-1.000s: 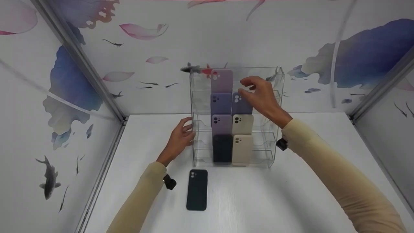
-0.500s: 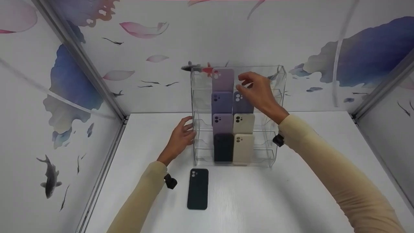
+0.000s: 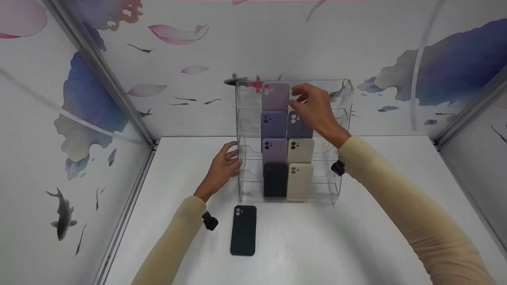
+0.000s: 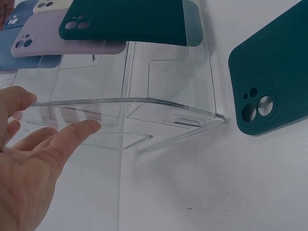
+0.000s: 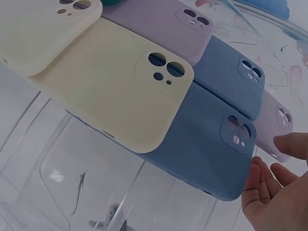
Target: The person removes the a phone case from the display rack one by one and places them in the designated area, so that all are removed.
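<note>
And the right hand (image 3: 319,111) is edging leftward — over the last second it is closing the gap to the pink case (image 3: 276,97), which is standing in the top tier of the clear rack (image 3: 324,188). Its thumb and fingers are bending but staying apart, pinching nothing; whether a fingertip is touching the case, I can't tell. The left hand (image 3: 222,166) is holding its spot, fingers spread and resting against the rack's left side.

Below, the white table (image 3: 309,245) is carrying it all, a soft shadow falling to the right, while the white back wall (image 3: 309,47) is showing painted fish and petals between metal rails (image 3: 99,59).

Now the neighbours: a blue case (image 5: 207,144) is standing just under the right hand, partly hidden by it from above. Another blue case (image 3: 273,126), a lilac case (image 3: 275,150) and a dark green case (image 3: 275,180) are stepping down the left column — two cream cases (image 3: 301,182) are filling the right. A loose green case (image 3: 243,230) is lying flat in front.
</note>
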Demonstrator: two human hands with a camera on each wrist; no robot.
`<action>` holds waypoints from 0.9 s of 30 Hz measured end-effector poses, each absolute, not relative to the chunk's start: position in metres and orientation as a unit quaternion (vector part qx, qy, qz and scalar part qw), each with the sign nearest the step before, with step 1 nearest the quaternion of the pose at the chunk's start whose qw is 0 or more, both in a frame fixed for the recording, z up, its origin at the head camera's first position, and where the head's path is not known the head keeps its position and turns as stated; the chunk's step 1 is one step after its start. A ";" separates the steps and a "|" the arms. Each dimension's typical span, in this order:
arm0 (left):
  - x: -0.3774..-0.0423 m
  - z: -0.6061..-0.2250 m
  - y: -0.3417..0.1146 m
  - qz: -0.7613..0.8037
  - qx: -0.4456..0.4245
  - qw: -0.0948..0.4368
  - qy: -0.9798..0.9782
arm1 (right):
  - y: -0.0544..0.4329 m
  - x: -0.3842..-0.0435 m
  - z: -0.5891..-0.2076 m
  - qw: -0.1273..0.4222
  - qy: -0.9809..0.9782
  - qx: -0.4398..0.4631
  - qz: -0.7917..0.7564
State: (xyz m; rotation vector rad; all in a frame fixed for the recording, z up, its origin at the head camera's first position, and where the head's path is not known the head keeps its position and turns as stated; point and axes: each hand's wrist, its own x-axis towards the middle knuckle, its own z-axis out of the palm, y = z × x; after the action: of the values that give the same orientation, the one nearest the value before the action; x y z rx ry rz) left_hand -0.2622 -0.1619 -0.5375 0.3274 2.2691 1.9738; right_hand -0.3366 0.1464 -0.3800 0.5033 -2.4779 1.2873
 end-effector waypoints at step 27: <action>-0.263 -0.539 -0.163 0.666 0.119 0.065 0.734 | 0.134 -0.348 -0.380 0.158 -0.867 0.176 0.438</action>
State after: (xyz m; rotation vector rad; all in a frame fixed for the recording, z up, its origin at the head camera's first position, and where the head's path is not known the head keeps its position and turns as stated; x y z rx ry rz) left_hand -0.2628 -0.1626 -0.5387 0.3587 2.2144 2.0104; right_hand -0.3482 0.1339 -0.3796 0.5044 -2.4794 1.2535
